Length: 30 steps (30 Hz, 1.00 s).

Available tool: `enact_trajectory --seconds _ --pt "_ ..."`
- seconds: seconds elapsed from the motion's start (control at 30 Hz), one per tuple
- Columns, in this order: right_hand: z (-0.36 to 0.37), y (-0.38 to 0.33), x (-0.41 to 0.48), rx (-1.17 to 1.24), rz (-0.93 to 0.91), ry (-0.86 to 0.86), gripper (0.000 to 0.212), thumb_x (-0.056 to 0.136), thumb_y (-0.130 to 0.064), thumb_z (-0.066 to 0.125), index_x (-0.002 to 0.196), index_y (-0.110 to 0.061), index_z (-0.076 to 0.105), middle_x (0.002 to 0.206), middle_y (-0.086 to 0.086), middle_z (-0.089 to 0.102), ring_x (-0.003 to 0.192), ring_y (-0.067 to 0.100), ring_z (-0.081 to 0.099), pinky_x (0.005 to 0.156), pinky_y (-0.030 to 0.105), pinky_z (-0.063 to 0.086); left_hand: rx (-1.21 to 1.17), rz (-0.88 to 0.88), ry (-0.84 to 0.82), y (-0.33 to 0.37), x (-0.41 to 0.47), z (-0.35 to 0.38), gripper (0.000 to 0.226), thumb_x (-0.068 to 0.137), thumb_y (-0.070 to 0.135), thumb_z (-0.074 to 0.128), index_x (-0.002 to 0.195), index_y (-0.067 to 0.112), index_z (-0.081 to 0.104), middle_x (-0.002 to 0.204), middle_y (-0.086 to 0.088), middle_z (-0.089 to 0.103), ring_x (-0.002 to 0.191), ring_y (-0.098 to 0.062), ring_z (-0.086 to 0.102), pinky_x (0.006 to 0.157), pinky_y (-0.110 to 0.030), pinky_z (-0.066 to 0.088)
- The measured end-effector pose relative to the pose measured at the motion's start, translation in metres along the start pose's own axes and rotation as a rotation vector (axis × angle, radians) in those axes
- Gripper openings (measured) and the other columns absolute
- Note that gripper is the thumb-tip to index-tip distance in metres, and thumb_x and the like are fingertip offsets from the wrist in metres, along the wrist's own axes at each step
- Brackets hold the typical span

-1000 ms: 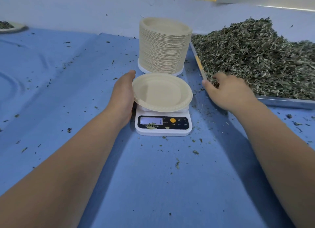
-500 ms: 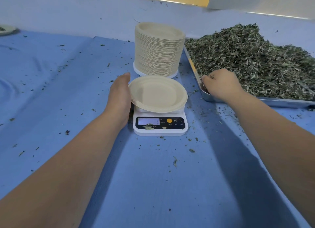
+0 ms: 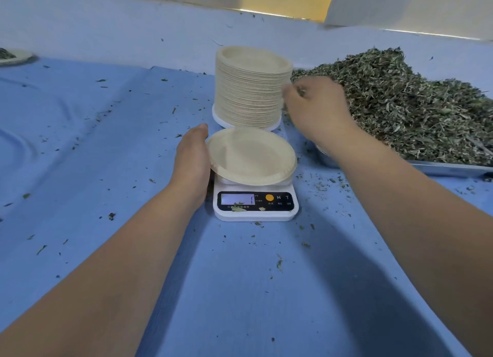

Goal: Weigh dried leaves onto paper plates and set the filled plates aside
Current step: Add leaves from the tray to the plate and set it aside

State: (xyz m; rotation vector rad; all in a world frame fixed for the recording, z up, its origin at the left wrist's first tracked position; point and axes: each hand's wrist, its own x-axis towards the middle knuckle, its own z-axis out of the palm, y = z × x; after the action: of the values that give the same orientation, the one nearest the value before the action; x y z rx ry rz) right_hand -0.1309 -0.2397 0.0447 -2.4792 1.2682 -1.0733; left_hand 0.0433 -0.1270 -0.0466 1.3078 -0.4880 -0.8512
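dried leaves [image 3: 400, 108] lie heaped right of the scale [image 3: 256, 206]; the right hand [image 3: 314, 108] pinches some and may scatter them. the flat left hand [image 3: 192, 156] touching the paper plate [image 3: 250, 156] could skew the weight.

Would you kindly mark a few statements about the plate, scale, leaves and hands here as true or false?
1. The paper plate on the scale is empty. True.
2. The left hand touches that plate's left rim. True.
3. The right hand lies flat on the scale. False: it is raised beside the plate stack, fingers curled round some dried leaves.
4. The dried leaves are heaped left of the scale. False: they fill a tray to its right.
5. The plate stack stands behind the scale. True.
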Motion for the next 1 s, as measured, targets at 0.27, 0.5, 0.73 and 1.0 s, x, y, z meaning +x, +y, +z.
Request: enact_trajectory --seconds 0.27,0.5,0.73,1.0 --pt "0.035 -0.043 -0.015 0.029 -0.126 -0.341 0.030 0.094 -0.053 0.056 0.087 -0.026 0.067 0.084 -0.012 0.066 0.082 0.004 0.058 0.070 0.026 0.046 0.004 0.026 -0.021 0.002 -0.003 -0.001 0.032 0.089 0.047 0.049 0.112 0.027 0.060 0.133 0.003 0.064 0.123 -0.024 0.061 0.113 -0.050 0.044" --pt "0.024 -0.007 -0.001 0.042 -0.047 -0.174 0.034 0.096 -0.048 0.053 0.086 -0.019 0.068 0.077 -0.004 0.066 0.069 0.011 0.057 0.059 0.025 0.041 -0.003 0.044 -0.047 0.003 0.000 0.000 0.023 0.086 0.045 0.047 0.102 0.028 0.044 0.103 0.003 0.048 0.093 -0.018 0.048 0.096 -0.051 0.047" --pt "0.023 0.084 0.007 -0.223 0.296 -0.215 0.027 0.099 -0.035 0.045 0.099 -0.014 0.061 0.087 0.006 0.062 0.081 0.028 0.058 0.062 0.034 0.038 0.062 0.023 -0.036 0.002 0.001 0.001 0.033 0.090 0.044 0.045 0.088 0.013 0.057 0.103 -0.007 0.062 0.100 -0.032 0.059 0.095 -0.045 0.048" --pt "0.027 0.093 0.022 -0.326 0.391 -0.485 0.065 0.106 -0.055 0.019 0.157 -0.016 0.030 0.164 0.016 0.023 0.151 0.037 0.018 0.123 0.050 0.017 0.028 0.064 -0.035 0.002 -0.002 -0.001 0.011 0.090 0.039 0.044 0.087 0.029 0.045 0.107 0.007 0.048 0.099 -0.015 0.049 0.111 -0.056 0.040"
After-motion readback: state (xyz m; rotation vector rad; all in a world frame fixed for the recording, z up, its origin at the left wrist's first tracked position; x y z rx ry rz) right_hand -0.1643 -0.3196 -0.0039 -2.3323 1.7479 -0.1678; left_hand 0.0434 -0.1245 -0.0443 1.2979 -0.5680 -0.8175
